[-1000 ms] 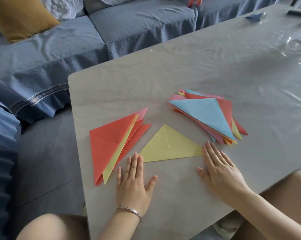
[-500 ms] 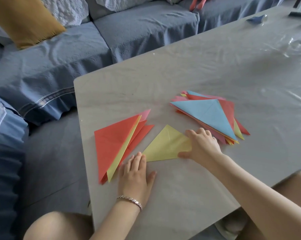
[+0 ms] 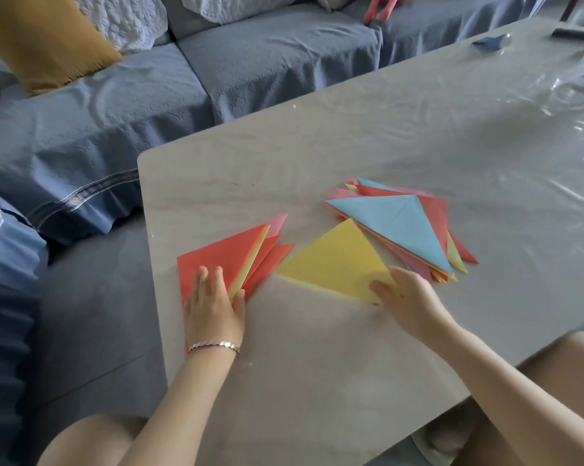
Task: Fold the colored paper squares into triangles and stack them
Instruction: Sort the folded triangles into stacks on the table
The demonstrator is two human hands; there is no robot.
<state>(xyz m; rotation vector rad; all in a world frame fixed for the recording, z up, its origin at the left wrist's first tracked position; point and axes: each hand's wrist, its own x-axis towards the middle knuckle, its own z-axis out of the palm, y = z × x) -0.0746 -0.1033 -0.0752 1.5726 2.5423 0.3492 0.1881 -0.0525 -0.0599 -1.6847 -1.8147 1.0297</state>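
Behind everything I see the blue sofa [image 3: 267, 52], and in front of it the grey tabletop [image 3: 351, 129], which looks glossy, as if under a clear cover.

The stack of folded triangles [image 3: 398, 220] lies right of the centre, blue on top, its edges fanned and not aligned. The left pile [image 3: 223, 253] of red, yellow and pink sheets lies close to the left edge; I cannot tell if these are already folded.

Between the 2 lies the yellow triangle [image 3: 337, 260], its far tip just beside the stack.

My left hand [image 3: 213, 307] rests flat on the left pile with straight fingers. My right hand [image 3: 411, 297] pinches the near corner of the yellow triangle.

The risk, I think: held by 1 corner only, the fold may open or sag, and if I drag it onto the stack it can push the loose triangles further apart. The left pile could also slip on this smooth surface.
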